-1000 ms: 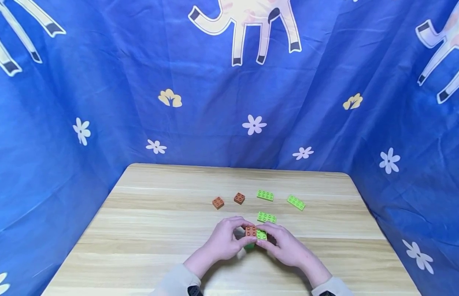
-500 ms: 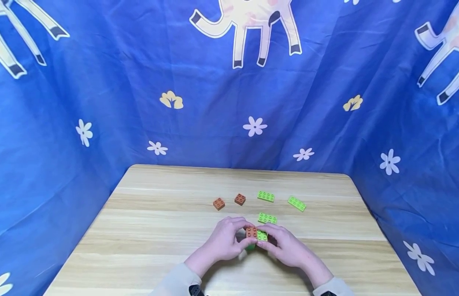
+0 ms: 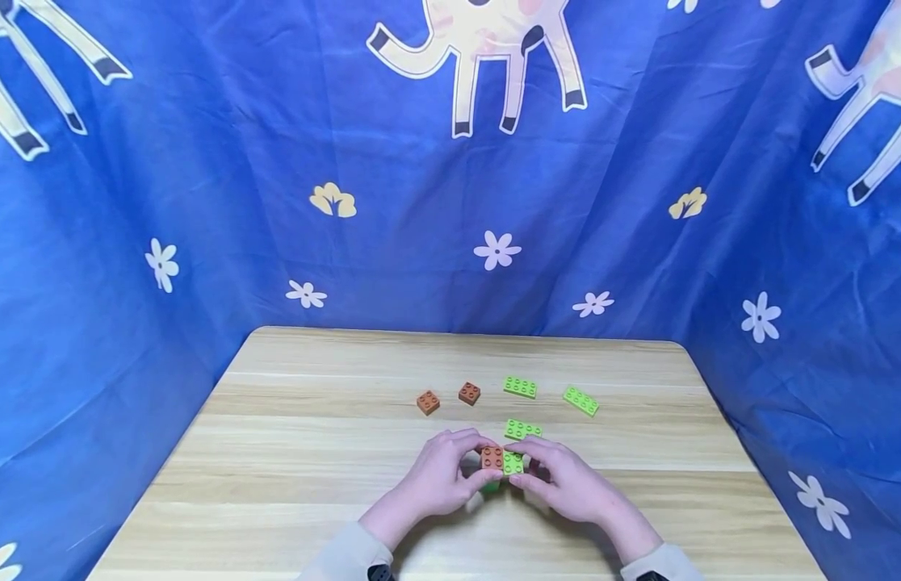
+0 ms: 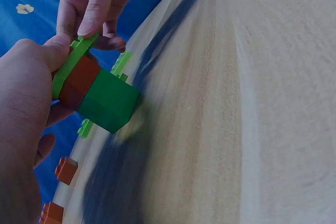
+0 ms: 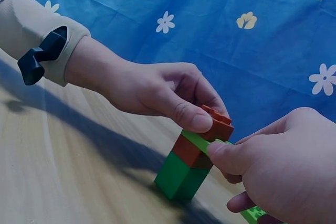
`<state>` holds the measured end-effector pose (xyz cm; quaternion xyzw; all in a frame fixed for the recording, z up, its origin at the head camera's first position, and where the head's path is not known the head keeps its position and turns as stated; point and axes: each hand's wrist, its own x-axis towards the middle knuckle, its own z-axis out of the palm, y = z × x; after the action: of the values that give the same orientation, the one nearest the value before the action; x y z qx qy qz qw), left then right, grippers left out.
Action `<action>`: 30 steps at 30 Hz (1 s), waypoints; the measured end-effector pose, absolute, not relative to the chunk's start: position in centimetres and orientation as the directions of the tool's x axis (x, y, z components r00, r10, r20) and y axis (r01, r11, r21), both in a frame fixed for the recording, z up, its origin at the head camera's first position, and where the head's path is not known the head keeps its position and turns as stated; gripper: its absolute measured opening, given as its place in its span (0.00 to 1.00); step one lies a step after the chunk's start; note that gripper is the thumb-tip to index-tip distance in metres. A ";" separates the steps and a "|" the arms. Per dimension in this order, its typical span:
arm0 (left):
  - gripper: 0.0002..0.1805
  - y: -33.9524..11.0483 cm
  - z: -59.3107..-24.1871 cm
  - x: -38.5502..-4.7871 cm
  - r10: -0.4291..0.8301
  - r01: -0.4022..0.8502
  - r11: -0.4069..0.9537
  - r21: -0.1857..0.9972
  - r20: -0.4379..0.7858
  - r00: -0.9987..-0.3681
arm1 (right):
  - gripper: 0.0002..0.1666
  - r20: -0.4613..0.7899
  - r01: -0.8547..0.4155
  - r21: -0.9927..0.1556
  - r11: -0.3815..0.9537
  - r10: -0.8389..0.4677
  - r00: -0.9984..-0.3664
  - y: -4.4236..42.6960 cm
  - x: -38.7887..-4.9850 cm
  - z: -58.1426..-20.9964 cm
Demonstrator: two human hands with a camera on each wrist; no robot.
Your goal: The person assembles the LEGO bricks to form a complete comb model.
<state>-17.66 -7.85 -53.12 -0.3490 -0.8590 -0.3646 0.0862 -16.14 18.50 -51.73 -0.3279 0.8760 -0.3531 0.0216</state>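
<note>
Near the front of the table stands a small stack of toy building bricks. Its base is a dark green block (image 5: 181,178), topped by a reddish-brown brick (image 5: 188,151). Across that lies a lime green plate (image 3: 513,464), its right end overhanging. A second brown brick (image 3: 492,457) sits on the plate's left half. My left hand (image 3: 445,476) pinches this upper brick and the plate's left side between thumb and fingers. From the other side, my right hand (image 3: 567,482) pinches the plate's right end, thumb toward me. Fingers hide part of the stack in each view.
Behind the hands lie two loose brown bricks (image 3: 428,402) and three lime green plates (image 3: 520,387), the nearest plate (image 3: 523,429) just beyond the right fingers. A blue patterned curtain (image 3: 421,242) borders the wooden table (image 3: 298,452) at the back and sides.
My right thumb has slid slightly to the right along the plate. The stack and my left hand stay nearly in place; the head view has shifted a little.
</note>
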 end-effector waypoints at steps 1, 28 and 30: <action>0.20 -7.9 -53.2 -17.6 0.533 0.654 0.493 0.573 0.395 -0.748 | 0.30 0.194 -0.559 -0.634 0.534 -0.590 -0.784 18.6 -16.2 -51.7; 0.18 -7.8 -53.0 -17.4 0.519 0.631 0.494 0.598 0.380 -0.766 | 0.28 0.245 -0.542 -0.645 0.539 -0.526 -0.814 20.8 -18.0 -50.3; 0.19 -7.8 -53.0 -17.4 0.518 0.633 0.496 0.594 0.382 -0.765 | 0.28 0.253 -0.545 -0.649 0.531 -0.525 -0.813 20.9 -18.3 -50.4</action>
<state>-17.45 -7.78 -53.05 -0.3342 -0.8615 -0.3745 0.0766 -18.28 20.90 -50.39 -0.3056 0.8749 -0.3755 -0.0133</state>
